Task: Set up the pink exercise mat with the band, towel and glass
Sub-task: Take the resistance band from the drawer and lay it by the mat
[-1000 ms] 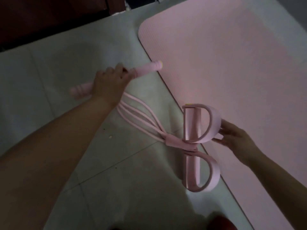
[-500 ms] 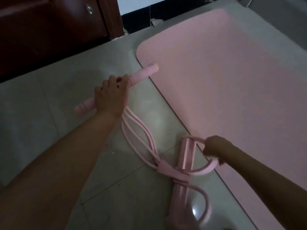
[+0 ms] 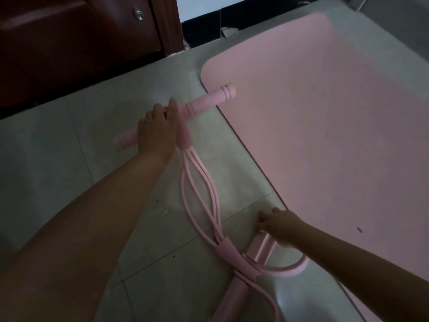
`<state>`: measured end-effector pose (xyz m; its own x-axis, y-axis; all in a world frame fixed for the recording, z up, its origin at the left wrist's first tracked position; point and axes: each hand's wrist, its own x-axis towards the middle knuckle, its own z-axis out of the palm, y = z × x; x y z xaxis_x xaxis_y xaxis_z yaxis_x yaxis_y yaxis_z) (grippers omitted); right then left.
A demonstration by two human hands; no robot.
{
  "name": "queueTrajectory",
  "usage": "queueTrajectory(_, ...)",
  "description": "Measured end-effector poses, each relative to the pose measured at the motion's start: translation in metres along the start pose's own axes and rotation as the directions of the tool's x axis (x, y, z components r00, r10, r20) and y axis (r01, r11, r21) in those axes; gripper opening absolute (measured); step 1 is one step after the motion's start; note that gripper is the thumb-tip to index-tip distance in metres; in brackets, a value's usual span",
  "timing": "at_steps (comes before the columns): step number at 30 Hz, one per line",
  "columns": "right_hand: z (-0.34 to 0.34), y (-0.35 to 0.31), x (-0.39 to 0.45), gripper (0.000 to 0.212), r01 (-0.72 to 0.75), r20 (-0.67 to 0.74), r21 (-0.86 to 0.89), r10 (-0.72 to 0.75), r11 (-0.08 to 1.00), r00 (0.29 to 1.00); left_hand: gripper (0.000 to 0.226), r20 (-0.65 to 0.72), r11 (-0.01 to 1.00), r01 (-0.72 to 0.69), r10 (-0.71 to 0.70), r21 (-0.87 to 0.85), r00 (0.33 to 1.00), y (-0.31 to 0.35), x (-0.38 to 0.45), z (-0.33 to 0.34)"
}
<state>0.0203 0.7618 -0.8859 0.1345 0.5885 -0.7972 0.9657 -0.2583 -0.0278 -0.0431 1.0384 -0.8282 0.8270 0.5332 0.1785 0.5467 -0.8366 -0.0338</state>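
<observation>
The band (image 3: 202, 189), a pink pedal puller, lies on the grey tiled floor (image 3: 69, 163) just beside the near long edge of the mat (image 3: 325, 126). Its foam handle bar (image 3: 199, 102) sits crosswise at the far end, and the bar's right tip, with a yellow cap, reaches over the mat's rounded corner. From the bar's middle a bundle of elastic cords runs toward the camera to a pink joining sleeve (image 3: 228, 248), where two foot loops (image 3: 285, 268) branch off; the near loop is cut off by the bottom edge.

The left hand (image 3: 157, 130) grasps the middle of the bar, fingers wrapped over it. The right hand (image 3: 278, 225) rests on the far foot loop's flat strap, right at the mat's edge, with fingers bent over the strap; whether they truly clasp it cannot be told.

The mat lies flat and unrolled on the floor. A dark red door (image 3: 76, 43) stands at the far left.
</observation>
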Motion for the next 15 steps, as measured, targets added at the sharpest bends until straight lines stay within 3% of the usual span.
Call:
queueTrajectory(5, 0.012, 0.014, -0.008, 0.034, -0.026, 0.217, -0.093, 0.046, 0.995, 0.975, 0.055, 0.121, 0.996, 0.091, -0.089, -0.012, 0.989, 0.001, 0.021, -0.003)
queueTrajectory(9, 0.013, 0.015, -0.006, 0.033, -0.003, 0.164, -0.121, 0.023, 0.993, 0.986, 0.052, 0.213, 1.0, 0.015, -0.02, 0.023, 0.977, 0.002, 0.039, 0.009)
queueTrajectory(15, 0.0, 0.007, 0.01, 0.036, 0.033, 0.235, -0.122, -0.003, 0.992, 0.972, 0.05, 0.365, 0.995, 0.093, -0.101, 0.041, 0.926, 0.02, 0.017, 0.042)
